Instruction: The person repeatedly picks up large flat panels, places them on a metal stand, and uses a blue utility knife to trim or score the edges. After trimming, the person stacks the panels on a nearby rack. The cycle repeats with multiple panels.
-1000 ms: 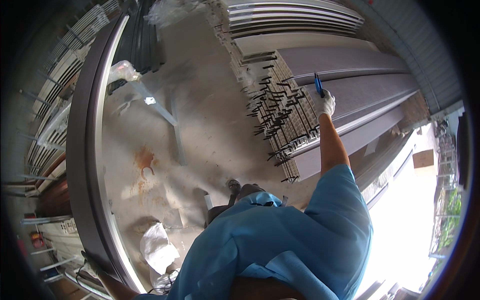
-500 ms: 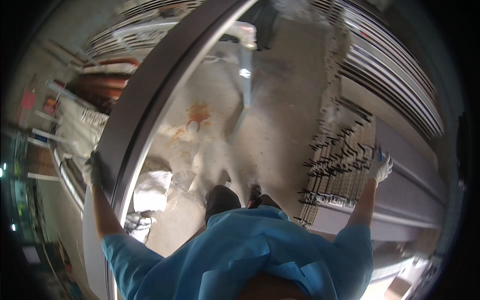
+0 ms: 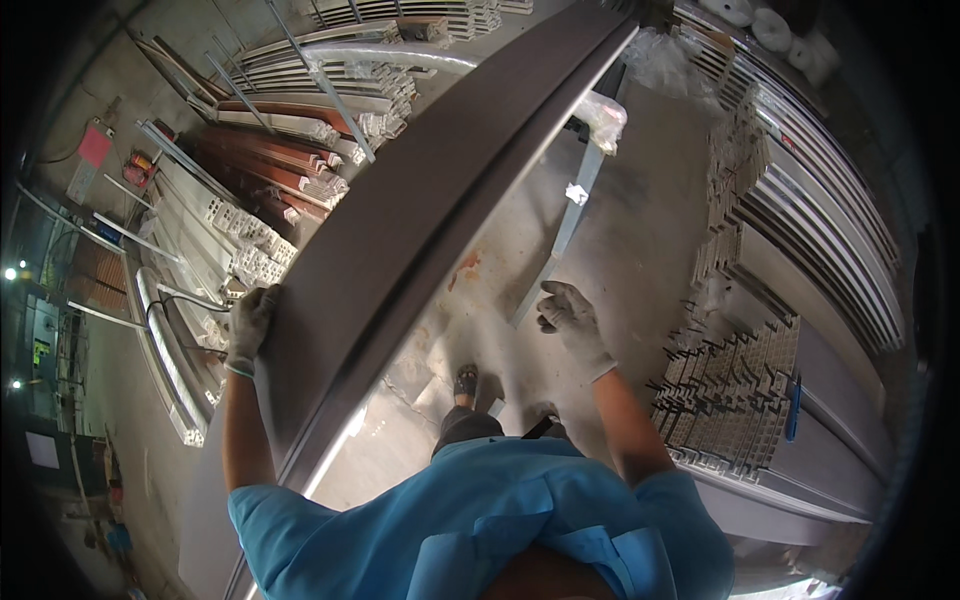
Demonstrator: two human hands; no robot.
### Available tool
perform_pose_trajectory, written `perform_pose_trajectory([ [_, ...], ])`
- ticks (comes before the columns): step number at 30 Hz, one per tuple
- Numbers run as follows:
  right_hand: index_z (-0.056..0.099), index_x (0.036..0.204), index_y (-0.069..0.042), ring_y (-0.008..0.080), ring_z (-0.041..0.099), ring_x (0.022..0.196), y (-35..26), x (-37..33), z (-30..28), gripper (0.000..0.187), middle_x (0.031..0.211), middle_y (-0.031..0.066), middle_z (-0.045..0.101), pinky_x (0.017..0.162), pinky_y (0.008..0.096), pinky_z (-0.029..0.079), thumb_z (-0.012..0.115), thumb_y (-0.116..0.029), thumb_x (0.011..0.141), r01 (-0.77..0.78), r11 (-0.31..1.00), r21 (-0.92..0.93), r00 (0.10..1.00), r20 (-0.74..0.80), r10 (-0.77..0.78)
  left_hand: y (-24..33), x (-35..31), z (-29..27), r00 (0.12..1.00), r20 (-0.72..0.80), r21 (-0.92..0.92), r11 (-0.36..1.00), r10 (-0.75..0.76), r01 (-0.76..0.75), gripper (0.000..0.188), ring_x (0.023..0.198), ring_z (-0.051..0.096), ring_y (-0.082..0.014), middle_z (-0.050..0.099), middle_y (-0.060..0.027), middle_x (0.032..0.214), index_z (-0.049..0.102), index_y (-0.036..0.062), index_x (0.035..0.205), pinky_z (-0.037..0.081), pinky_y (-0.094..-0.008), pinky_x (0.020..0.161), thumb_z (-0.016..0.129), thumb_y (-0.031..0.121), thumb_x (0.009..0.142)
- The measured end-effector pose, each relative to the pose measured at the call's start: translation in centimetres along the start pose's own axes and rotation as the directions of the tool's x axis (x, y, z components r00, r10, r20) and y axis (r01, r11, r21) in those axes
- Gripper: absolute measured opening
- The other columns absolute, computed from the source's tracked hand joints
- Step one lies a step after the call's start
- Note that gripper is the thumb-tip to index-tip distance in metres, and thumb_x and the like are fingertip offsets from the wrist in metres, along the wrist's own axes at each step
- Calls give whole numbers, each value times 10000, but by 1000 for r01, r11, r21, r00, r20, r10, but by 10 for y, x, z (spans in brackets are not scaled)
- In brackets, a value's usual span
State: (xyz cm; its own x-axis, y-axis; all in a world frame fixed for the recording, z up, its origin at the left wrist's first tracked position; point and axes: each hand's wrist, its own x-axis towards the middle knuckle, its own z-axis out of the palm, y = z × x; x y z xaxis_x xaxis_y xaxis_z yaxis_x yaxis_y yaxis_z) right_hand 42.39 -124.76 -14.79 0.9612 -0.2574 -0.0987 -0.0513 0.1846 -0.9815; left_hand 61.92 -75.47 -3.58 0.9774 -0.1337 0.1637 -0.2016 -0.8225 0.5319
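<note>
My left hand (image 3: 250,330), in a pale work glove, grips the left edge of a long, dark grey-brown panel (image 3: 350,270). The panel runs slantwise from the lower left to the top centre, with a lengthwise groove and a pale right edge. To the right of it, my gloved right hand (image 3: 575,328) hangs above the floor with loosely bent fingers apart and nothing visible in them. A slim blue tool (image 3: 793,408) lies on the stack of grey hollow panels (image 3: 730,400) at the right; its exact kind cannot be told.
Bundles of white profiles (image 3: 262,250) and reddish-brown profiles (image 3: 275,175) lie beyond the panel. A metal support (image 3: 570,215) with a plastic-wrapped top stands ahead. More long profiles (image 3: 820,215) are piled at the far right, near crumpled clear plastic (image 3: 670,65).
My right hand has moved left from the right-hand stack, leaving the blue tool there. The panel has shifted rightward in view, with my left hand still on its edge.
</note>
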Motion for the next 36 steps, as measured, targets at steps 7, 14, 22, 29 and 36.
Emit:
perform_pose_trajectory([
  [7, 478, 1315, -33, 143, 670, 798, -39, 56, 100, 490, 1008, 78, 642, 686, 277, 572, 618, -364, 982, -98, 972, 212, 995, -10, 102, 19, 20, -8, 952, 303, -170, 981, -34, 89, 425, 644, 461, -98, 505, -3, 661, 624, 2, 819, 406, -296, 590, 656, 403, 956],
  [14, 537, 1171, -57, 129, 676, 774, -51, 72, 127, 399, 928, 48, 658, 668, 292, 578, 611, -400, 980, -87, 963, 254, 984, -129, 123, 14, 26, -1, 869, 481, -446, 820, -117, 358, 402, 655, 408, -48, 462, 70, 689, 577, 78, 753, 337, -228, 570, 643, 409, 971],
  [22, 546, 1087, -41, 144, 683, 736, -54, 89, 133, 358, 907, 63, 662, 655, 310, 593, 640, -364, 967, -61, 978, 198, 967, -230, 107, 8, 39, -1, 883, 463, -161, 987, 78, -2, 340, 693, 431, -23, 500, 84, 732, 537, 104, 776, 369, -203, 587, 600, 343, 1009],
  [29, 526, 1072, 9, 170, 677, 692, -57, 88, 128, 371, 869, 109, 655, 598, 312, 594, 626, -334, 975, -36, 971, 235, 981, -177, 79, 22, 41, 4, 829, 540, -271, 902, -146, 335, 407, 831, 584, -81, 657, -9, 948, 657, 22, 1088, 492, -246, 712, 577, 412, 1006],
  [36, 548, 1098, 21, 155, 666, 714, -54, 86, 118, 383, 906, 104, 654, 570, 280, 578, 648, -323, 963, -26, 968, 248, 994, -99, 52, 70, 36, -22, 723, 685, -501, 660, -93, 560, 556, 928, 621, -109, 683, -49, 1035, 642, -24, 1183, 509, -249, 806, 633, 481, 951],
])
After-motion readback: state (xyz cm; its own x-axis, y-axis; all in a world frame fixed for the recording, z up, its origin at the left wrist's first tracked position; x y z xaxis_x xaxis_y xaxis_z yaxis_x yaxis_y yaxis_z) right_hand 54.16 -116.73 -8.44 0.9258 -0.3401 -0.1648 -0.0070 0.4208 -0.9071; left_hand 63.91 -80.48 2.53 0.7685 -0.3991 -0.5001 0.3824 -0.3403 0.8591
